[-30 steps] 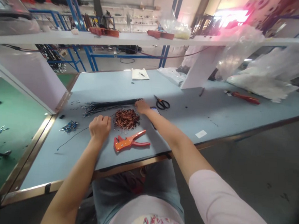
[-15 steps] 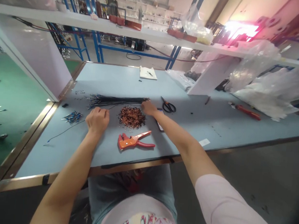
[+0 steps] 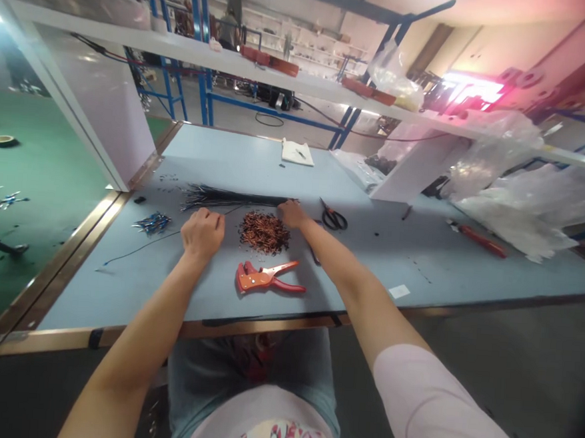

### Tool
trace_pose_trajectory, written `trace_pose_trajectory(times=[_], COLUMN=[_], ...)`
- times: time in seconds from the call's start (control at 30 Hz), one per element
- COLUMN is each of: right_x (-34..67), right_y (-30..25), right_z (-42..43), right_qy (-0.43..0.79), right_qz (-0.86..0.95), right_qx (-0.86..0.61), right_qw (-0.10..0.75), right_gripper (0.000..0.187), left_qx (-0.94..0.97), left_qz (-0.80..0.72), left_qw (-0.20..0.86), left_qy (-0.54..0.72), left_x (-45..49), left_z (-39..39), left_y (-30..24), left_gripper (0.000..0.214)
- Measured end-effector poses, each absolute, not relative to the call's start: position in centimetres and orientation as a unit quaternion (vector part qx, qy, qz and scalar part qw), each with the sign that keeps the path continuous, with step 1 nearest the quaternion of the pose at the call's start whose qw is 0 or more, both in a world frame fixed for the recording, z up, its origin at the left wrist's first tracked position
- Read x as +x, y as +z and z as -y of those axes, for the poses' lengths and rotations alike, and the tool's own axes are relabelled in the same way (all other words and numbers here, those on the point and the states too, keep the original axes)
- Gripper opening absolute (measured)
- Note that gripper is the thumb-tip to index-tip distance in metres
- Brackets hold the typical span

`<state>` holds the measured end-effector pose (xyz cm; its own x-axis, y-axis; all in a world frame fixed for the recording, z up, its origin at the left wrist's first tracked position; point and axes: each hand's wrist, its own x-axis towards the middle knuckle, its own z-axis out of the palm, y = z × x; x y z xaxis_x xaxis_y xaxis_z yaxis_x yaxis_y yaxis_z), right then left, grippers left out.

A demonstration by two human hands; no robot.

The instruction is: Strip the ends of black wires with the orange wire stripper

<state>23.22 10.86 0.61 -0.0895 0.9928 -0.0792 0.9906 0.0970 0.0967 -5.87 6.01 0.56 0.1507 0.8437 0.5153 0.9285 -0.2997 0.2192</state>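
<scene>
My left hand (image 3: pixel 203 233) is closed around a thin black wire (image 3: pixel 143 243) and rests just above the table. One end of that wire trails left to a small blue tip; the other side runs up toward the bundle of black wires (image 3: pixel 254 199). My right hand (image 3: pixel 291 213) is closed at the bundle's right end, its fingertips partly hidden, so what it pinches cannot be made out. Between my hands lies a pile of small copper-coloured terminals (image 3: pixel 265 233). Nearer me is an orange-red wire stripper (image 3: pixel 268 277).
Left of my left hand sits a heap of small blue-tipped pieces (image 3: pixel 152 223). Black-handled scissors (image 3: pixel 333 218) lie beyond my right forearm. Farther right are a red-handled tool (image 3: pixel 481 240) and plastic bags (image 3: pixel 518 208). A white shelf (image 3: pixel 322 81) spans the table's back, with a white pad (image 3: pixel 298 152) below.
The view has shifted slightly, so everything appears a little to the right. My hands hold nearly the same places relative to the wires and the terminal pile.
</scene>
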Motion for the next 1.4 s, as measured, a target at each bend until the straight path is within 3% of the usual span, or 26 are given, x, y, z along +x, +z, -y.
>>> trace_pose_trajectory(times=[0.3, 0.5, 0.8, 1.4], right_x=[19.4, 18.2, 19.4, 18.8], right_y=[0.2, 0.9, 1.5, 2.6], right_z=[-12.0, -12.9, -12.2, -13.4], right_qy=[-0.010, -0.042, 0.006, 0.003], right_qz=[-0.765, -0.776, -0.754, -0.739], right_qx=[0.644, 0.627, 0.654, 0.646], right_qw=[0.021, 0.046, 0.062, 0.191], right_gripper=[0.035, 0.032, 0.036, 0.037], left_qx=[-0.754, -0.752, -0.758, -0.763], left_qz=[0.591, 0.592, 0.581, 0.579], left_qw=[0.059, 0.058, 0.049, 0.019], left_qy=[-0.281, -0.285, -0.292, -0.286], left_x=[-5.6, -5.8, -5.8, -5.2], left_z=[-5.8, -5.8, -5.6, -4.9], left_y=[0.7, 0.7, 0.9, 1.3], left_gripper=[0.033, 0.034, 0.032, 0.030])
